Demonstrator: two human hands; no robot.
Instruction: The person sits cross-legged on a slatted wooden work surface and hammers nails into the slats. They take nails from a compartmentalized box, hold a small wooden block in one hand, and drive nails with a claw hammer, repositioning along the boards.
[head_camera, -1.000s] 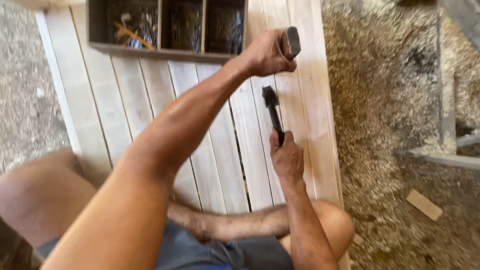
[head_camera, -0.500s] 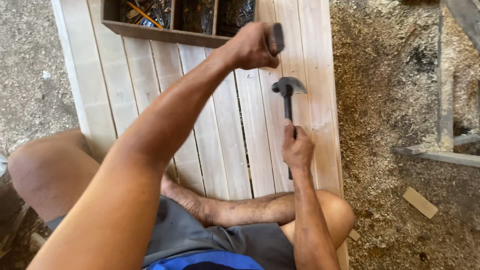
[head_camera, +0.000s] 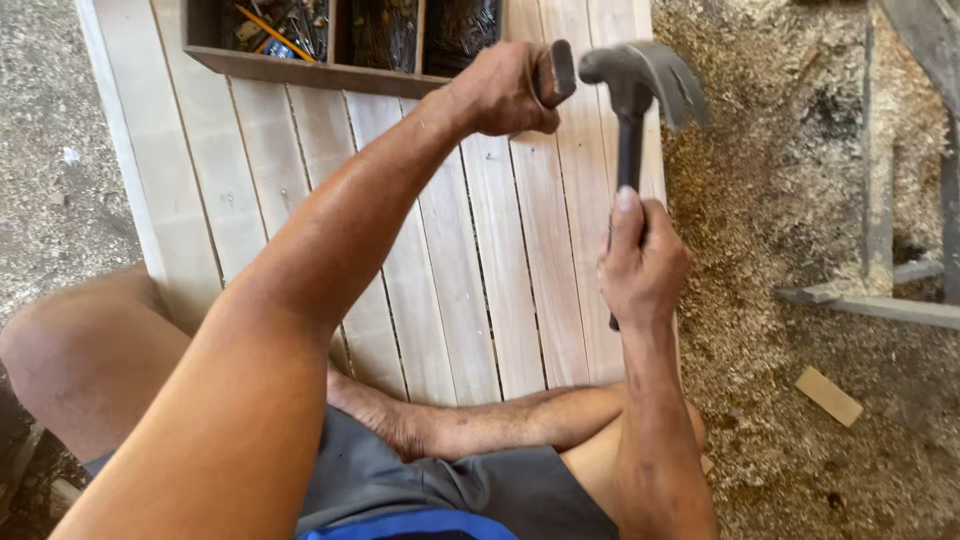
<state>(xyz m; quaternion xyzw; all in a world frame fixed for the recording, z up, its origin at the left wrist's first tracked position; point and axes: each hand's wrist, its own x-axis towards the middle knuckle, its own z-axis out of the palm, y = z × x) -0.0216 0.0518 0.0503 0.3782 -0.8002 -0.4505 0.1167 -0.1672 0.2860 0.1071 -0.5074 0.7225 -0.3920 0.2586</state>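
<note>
pale slatted wood panel (head_camera: 500, 260) filling the centre, compartmented tool tray (head_camera: 300, 68) at 11 o'clock, right hand (head_camera: 640, 265) clenched on claw hammer (head_camera: 632, 90) (head raised, 1 o'clock), left hand (head_camera: 500, 92) fisted around dark block (head_camera: 556, 72)

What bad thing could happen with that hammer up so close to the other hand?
The hammer is raised in the right hand, and its head is right beside the left hand, which grips a small dark tool over the wooden planks. A swing that lands a little off could hit those fingers. The person's bare crossed legs lie against the planks, so a dropped or glancing hammer might strike them too.
</note>
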